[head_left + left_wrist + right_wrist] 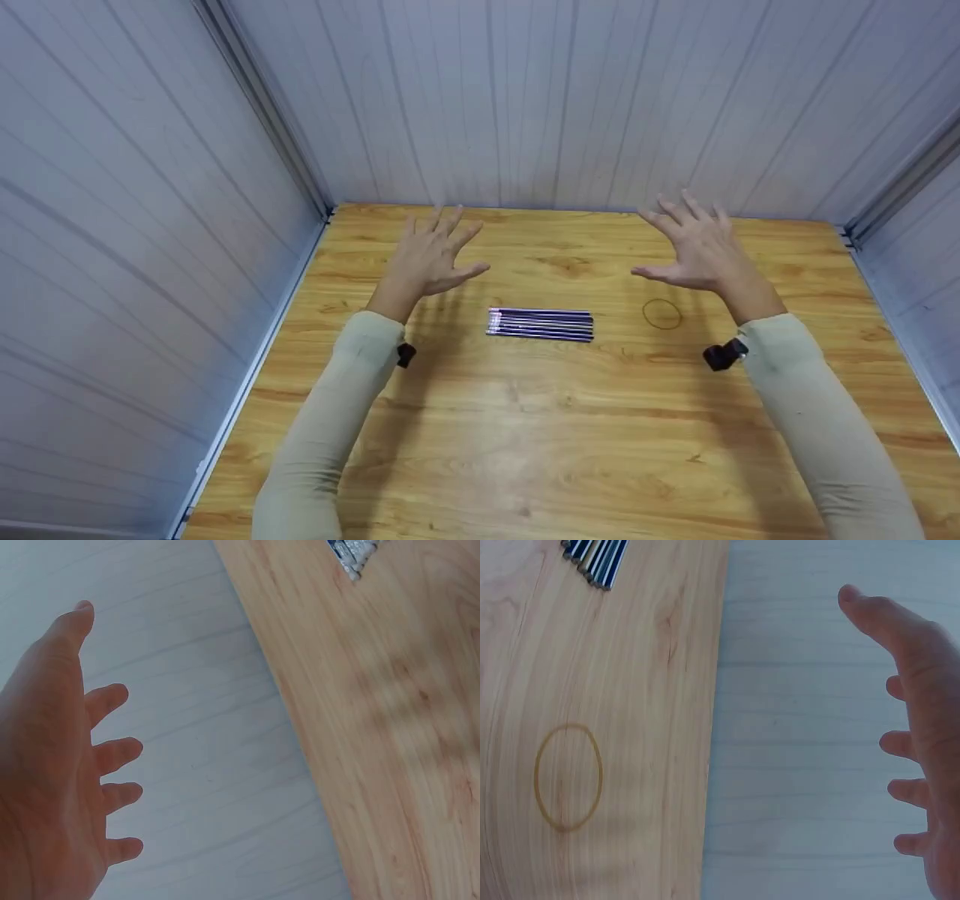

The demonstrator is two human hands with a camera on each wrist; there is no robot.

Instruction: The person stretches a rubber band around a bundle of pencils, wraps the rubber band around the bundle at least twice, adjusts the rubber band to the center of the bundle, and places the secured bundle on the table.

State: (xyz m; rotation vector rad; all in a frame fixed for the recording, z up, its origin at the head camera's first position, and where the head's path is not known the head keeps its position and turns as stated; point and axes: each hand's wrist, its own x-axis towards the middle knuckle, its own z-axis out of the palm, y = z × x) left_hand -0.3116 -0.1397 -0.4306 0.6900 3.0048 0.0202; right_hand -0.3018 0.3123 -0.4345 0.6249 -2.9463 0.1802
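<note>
Several dark blue striped pencils (540, 325) lie side by side in a flat row on the wooden table, their pale ends to the left. To their right lies a thin tan rubber band (681, 315), spread into a loop; the right wrist view also shows the band (601, 778). My left hand (431, 259) hovers up and left of the pencils, fingers spread, holding nothing. Beyond the band, my right hand (701, 251) is raised with its fingers apart and nothing in it. Neither hand touches the pencils or the band.
White ribbed panels stand at the back (525, 105), the left (135, 247) and the right of the wooden table (510, 450). Small black devices sit at both wrists, one on the right cuff (724, 355).
</note>
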